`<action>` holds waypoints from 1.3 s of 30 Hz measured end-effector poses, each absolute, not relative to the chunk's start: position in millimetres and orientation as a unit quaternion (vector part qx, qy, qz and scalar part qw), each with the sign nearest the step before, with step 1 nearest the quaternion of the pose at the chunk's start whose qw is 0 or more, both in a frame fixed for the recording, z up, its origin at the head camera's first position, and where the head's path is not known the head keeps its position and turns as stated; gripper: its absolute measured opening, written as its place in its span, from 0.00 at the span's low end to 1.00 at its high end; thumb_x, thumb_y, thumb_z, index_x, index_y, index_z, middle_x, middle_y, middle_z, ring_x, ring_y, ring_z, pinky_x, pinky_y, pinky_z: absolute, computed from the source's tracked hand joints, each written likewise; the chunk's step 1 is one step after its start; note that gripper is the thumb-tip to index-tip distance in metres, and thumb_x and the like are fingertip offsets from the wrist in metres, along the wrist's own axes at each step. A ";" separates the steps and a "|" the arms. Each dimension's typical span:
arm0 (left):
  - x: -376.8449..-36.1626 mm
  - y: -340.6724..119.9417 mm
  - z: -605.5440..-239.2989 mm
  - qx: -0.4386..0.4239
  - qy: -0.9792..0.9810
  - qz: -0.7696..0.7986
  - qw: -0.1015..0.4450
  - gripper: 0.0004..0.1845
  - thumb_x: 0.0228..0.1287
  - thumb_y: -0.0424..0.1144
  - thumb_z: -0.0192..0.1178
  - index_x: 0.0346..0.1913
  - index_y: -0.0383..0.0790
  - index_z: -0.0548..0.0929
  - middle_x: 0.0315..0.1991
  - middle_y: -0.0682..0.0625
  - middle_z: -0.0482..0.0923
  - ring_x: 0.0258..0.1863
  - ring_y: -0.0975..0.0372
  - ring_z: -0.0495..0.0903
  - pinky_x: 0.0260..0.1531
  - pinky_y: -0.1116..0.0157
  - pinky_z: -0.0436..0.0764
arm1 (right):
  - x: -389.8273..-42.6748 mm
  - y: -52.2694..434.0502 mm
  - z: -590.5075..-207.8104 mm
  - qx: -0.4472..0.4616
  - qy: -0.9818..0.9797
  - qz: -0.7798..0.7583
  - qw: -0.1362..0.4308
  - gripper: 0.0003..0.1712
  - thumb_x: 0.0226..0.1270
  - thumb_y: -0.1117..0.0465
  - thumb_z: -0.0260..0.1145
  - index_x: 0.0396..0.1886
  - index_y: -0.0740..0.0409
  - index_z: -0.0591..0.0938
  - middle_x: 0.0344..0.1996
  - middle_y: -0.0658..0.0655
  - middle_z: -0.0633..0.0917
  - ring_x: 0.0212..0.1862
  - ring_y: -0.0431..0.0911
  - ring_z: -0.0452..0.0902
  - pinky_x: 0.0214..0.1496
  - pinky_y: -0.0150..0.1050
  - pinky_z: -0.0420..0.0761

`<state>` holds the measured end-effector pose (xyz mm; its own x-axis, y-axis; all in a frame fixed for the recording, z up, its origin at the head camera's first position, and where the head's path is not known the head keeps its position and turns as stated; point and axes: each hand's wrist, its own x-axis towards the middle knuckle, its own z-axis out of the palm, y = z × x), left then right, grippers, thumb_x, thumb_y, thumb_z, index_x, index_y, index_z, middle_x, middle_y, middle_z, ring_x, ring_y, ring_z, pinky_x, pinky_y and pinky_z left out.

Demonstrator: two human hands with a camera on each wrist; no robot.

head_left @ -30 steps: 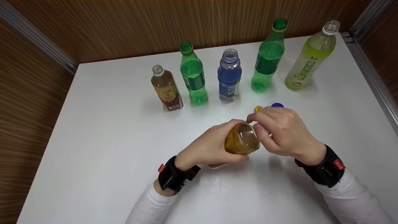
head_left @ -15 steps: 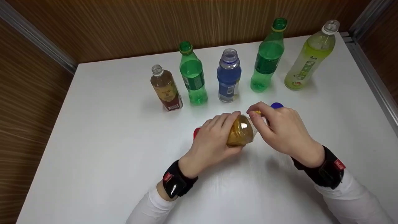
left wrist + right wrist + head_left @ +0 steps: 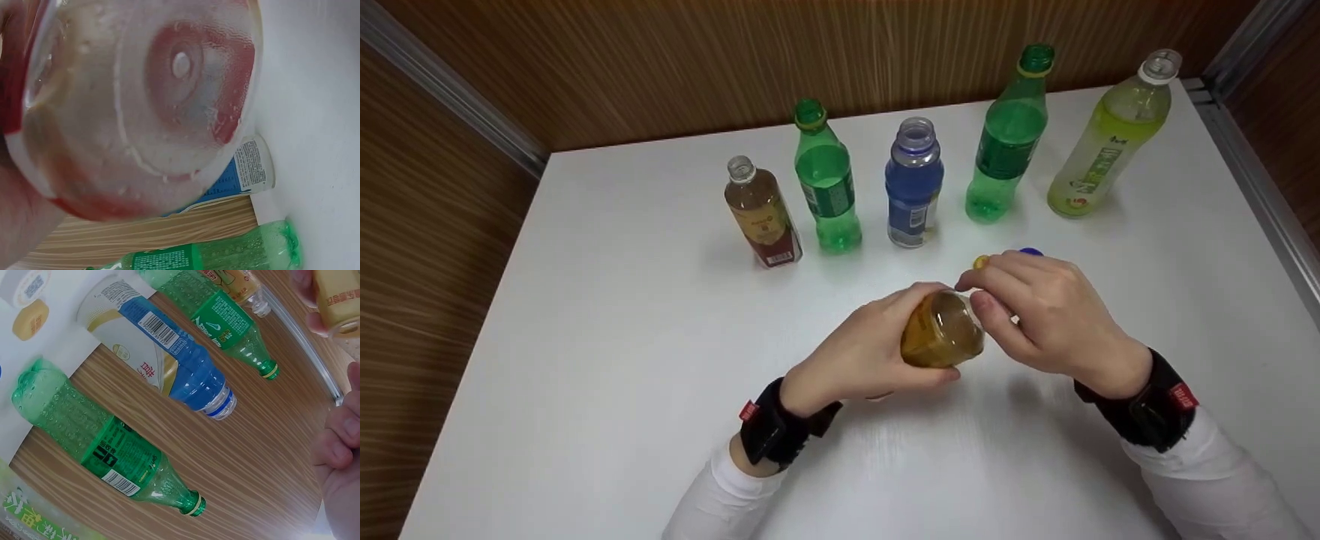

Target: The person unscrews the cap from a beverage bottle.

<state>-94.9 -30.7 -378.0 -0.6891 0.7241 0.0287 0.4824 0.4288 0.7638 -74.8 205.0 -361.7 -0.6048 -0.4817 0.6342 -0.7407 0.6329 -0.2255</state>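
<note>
I grip the amber bottle [image 3: 941, 337] in my left hand [image 3: 859, 360], in front of the blue bottle [image 3: 913, 184]; my right hand [image 3: 1039, 315] pinches its neck. Whether it is capped I cannot tell.

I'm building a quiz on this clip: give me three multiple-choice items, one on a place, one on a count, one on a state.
1. Where do the loose yellow cap and blue cap lie?
A. left of the brown bottle
B. on the table just beyond the right hand
C. at the near table edge

2. How many bottles stand in the back row?
A. three
B. five
C. seven

3. How is the amber bottle held?
A. upright on the table
B. tilted, in both hands
C. lying untouched

Key: 1 B, both caps peek out behind the right hand. 2 B, brown, green, blue, green, yellow-green. 3 B, the left hand holds its body while the right hand's grip is at its neck.
</note>
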 end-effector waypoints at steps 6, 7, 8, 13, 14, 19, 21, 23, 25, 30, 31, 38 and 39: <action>-90.4 -26.9 -380.7 0.357 0.866 0.344 0.067 0.44 0.58 0.52 0.77 0.74 0.42 0.70 0.64 0.50 0.81 0.57 0.60 0.83 0.57 0.63 0.85 | -74.2 204.4 -363.4 0.289 -0.895 0.256 0.225 0.24 0.80 0.45 0.55 0.47 0.60 0.85 0.27 0.57 0.87 0.26 0.45 0.76 0.27 0.40 0.78; -89.0 -26.1 -381.1 0.359 0.873 0.329 0.044 0.44 0.58 0.53 0.77 0.74 0.42 0.70 0.64 0.49 0.81 0.57 0.59 0.83 0.57 0.62 0.85 | -73.9 203.8 -363.6 0.269 -0.901 0.265 0.213 0.30 0.82 0.39 0.51 0.49 0.60 0.85 0.25 0.57 0.86 0.25 0.43 0.74 0.27 0.39 0.75; -87.6 -25.3 -381.3 0.359 0.880 0.311 0.020 0.44 0.58 0.54 0.77 0.74 0.42 0.70 0.63 0.48 0.82 0.57 0.59 0.83 0.58 0.61 0.85 | -73.6 203.0 -363.6 0.251 -0.906 0.275 0.199 0.37 0.82 0.33 0.46 0.50 0.60 0.84 0.23 0.56 0.85 0.24 0.43 0.73 0.27 0.38 0.73; -82.3 -21.5 -385.1 0.359 0.903 0.207 -0.110 0.43 0.57 0.56 0.77 0.71 0.41 0.72 0.59 0.46 0.84 0.56 0.56 0.86 0.58 0.59 0.86 | -71.6 195.9 -361.6 0.179 -0.921 0.317 0.140 0.31 0.87 0.41 0.45 0.49 0.60 0.85 0.15 0.50 0.77 0.21 0.39 0.69 0.28 0.36 0.69; -82.3 -21.3 -385.8 0.358 0.904 0.201 -0.116 0.43 0.56 0.55 0.77 0.71 0.41 0.72 0.58 0.46 0.84 0.56 0.56 0.86 0.58 0.58 0.86 | -71.3 194.5 -361.1 0.175 -0.922 0.319 0.135 0.25 0.86 0.47 0.48 0.48 0.60 0.85 0.15 0.49 0.77 0.21 0.38 0.68 0.27 0.35 0.70; -86.8 -24.3 -385.6 0.355 0.897 0.261 -0.044 0.44 0.57 0.55 0.77 0.72 0.40 0.71 0.60 0.46 0.83 0.55 0.56 0.85 0.57 0.58 0.86 | -70.6 193.4 -360.2 0.205 -0.914 0.308 0.168 0.10 0.77 0.63 0.58 0.44 0.59 0.86 0.15 0.48 0.76 0.21 0.35 0.66 0.25 0.33 0.69; -89.5 -26.4 -384.8 0.346 0.888 0.302 -0.002 0.44 0.57 0.53 0.77 0.73 0.40 0.71 0.61 0.46 0.83 0.56 0.57 0.85 0.57 0.58 0.86 | -70.9 195.2 -360.7 0.227 -0.906 0.303 0.192 0.10 0.75 0.64 0.59 0.44 0.59 0.86 0.16 0.49 0.77 0.22 0.36 0.66 0.25 0.32 0.68; -91.8 -28.1 -384.5 0.338 0.879 0.335 0.023 0.44 0.57 0.52 0.77 0.73 0.39 0.71 0.63 0.47 0.82 0.56 0.58 0.84 0.56 0.59 0.86 | -71.3 196.7 -360.8 0.242 -0.897 0.302 0.214 0.09 0.73 0.66 0.60 0.43 0.59 0.86 0.19 0.50 0.81 0.23 0.37 0.68 0.26 0.32 0.69; -93.4 -29.1 -384.5 0.332 0.875 0.352 0.036 0.44 0.57 0.51 0.78 0.73 0.39 0.71 0.64 0.47 0.82 0.57 0.58 0.84 0.57 0.59 0.86 | -71.7 197.8 -360.8 0.245 -0.892 0.305 0.228 0.09 0.72 0.67 0.60 0.43 0.59 0.86 0.22 0.51 0.84 0.24 0.38 0.70 0.28 0.31 0.70; -95.7 -29.3 -385.4 0.325 0.876 0.355 0.038 0.44 0.57 0.51 0.77 0.73 0.39 0.70 0.65 0.46 0.81 0.58 0.57 0.83 0.59 0.59 0.85 | -72.0 199.1 -359.8 0.220 -0.900 0.304 0.223 0.10 0.73 0.65 0.60 0.46 0.60 0.85 0.21 0.53 0.83 0.23 0.38 0.69 0.27 0.32 0.70; -95.9 -29.1 -385.6 0.323 0.876 0.355 0.039 0.44 0.57 0.50 0.77 0.73 0.40 0.70 0.65 0.46 0.81 0.58 0.57 0.83 0.59 0.59 0.85 | -71.8 199.3 -359.6 0.212 -0.902 0.304 0.220 0.09 0.74 0.65 0.60 0.47 0.61 0.84 0.21 0.53 0.83 0.23 0.38 0.68 0.27 0.33 0.69; -95.4 -30.0 -380.4 0.315 0.874 0.369 0.022 0.44 0.57 0.50 0.78 0.73 0.39 0.71 0.64 0.46 0.82 0.59 0.57 0.84 0.62 0.58 0.84 | -71.4 206.9 -355.9 0.140 -0.903 0.336 0.228 0.10 0.75 0.64 0.60 0.48 0.67 0.74 0.29 0.58 0.81 0.29 0.42 0.66 0.34 0.29 0.64; -95.2 -31.3 -378.7 0.312 0.871 0.379 0.018 0.44 0.57 0.50 0.78 0.73 0.39 0.70 0.65 0.46 0.82 0.60 0.57 0.84 0.63 0.58 0.84 | -71.4 209.2 -355.6 0.132 -0.906 0.334 0.226 0.10 0.76 0.63 0.60 0.48 0.67 0.74 0.30 0.59 0.79 0.31 0.43 0.66 0.35 0.30 0.63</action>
<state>-95.2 -31.3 -378.7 -0.8049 0.5569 0.2050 0.5298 0.5188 0.6710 -71.4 209.2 -355.6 -0.8634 -0.0885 0.4967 -0.3899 0.7419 -0.5456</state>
